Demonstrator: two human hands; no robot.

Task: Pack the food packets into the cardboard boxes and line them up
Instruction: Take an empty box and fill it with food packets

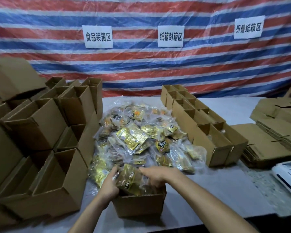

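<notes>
Packets (129,182), lower centre: we grip one bundle, left hand (110,184) and right hand (155,175) curled round its sides, likely squaring it into the open box (139,205) beneath. Pile (138,137) above, within reach; lined row (207,125) centre right, on the surface (208,187).

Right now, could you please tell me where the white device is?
The white device lies at the far right of the head view, on the table, just in front of the flattened cardboard.
</notes>
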